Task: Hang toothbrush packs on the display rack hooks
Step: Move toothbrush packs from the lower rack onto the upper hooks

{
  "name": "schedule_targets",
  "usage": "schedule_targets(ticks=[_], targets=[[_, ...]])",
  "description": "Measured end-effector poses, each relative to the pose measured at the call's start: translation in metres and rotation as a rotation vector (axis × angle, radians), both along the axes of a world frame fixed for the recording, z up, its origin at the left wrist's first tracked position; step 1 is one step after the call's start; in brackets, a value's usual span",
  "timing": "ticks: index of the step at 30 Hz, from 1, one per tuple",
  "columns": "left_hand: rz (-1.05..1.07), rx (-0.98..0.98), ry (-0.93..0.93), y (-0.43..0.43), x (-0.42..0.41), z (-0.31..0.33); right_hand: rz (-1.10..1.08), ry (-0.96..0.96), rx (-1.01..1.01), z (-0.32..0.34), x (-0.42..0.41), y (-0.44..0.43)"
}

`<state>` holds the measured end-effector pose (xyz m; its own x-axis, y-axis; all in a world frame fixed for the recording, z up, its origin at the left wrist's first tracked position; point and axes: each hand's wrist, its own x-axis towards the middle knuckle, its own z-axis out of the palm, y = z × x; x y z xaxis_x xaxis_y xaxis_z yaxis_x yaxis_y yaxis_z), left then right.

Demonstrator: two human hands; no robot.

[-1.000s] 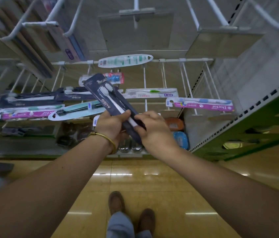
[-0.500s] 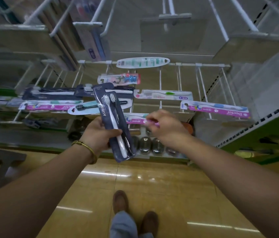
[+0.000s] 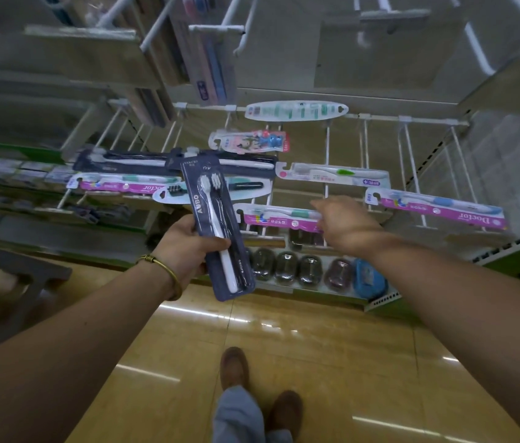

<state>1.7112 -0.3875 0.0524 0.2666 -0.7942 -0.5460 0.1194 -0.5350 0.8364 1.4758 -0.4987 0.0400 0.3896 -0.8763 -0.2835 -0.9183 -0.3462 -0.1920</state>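
Note:
My left hand (image 3: 188, 244) grips a dark blue twin toothbrush pack (image 3: 213, 219) by its lower half, held upright in front of the rack. My right hand (image 3: 344, 225) reaches forward to a pink pack (image 3: 281, 219) hanging on a white hook, fingers at its right end; whether they pinch it is hidden. More packs hang on the white wire hooks: two dark blue packs (image 3: 143, 161), pink ones at left (image 3: 118, 185) and right (image 3: 437, 209), a green-handled pack (image 3: 332, 175), a kids' pack (image 3: 249, 140) and an oval white pack (image 3: 297, 110).
Bare white hooks (image 3: 412, 161) stick out at the right of the rack. Soap cases (image 3: 309, 270) line the low shelf below. Upper hooks (image 3: 242, 24) and price panels hang overhead. My shoes (image 3: 258, 391) stand on the glossy floor. A grey stool (image 3: 22, 276) is at left.
My right hand let go of the dark blue pack and moved right to the pink hanging pack. My left hand alone now holds the pack, turned more upright.

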Motion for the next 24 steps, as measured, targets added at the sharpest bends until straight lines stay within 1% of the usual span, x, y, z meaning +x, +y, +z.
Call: schedule_targets(ticks=[4, 12, 20, 24], targets=[[-0.048, 0.020, 0.004, -0.003, -0.002, 0.000, -0.003, 0.025, -0.057, -0.006, -0.004, -0.001], [-0.043, 0.036, 0.000, -0.008, -0.014, -0.004, -0.037, -0.039, -0.046, -0.020, -0.009, -0.002], [-0.022, 0.047, -0.005, -0.009, -0.017, -0.009, -0.060, -0.082, -0.044, -0.015, -0.013, 0.001], [-0.013, 0.036, 0.001, -0.008, -0.020, -0.006, -0.091, -0.144, 0.008, -0.004, -0.016, 0.005]])
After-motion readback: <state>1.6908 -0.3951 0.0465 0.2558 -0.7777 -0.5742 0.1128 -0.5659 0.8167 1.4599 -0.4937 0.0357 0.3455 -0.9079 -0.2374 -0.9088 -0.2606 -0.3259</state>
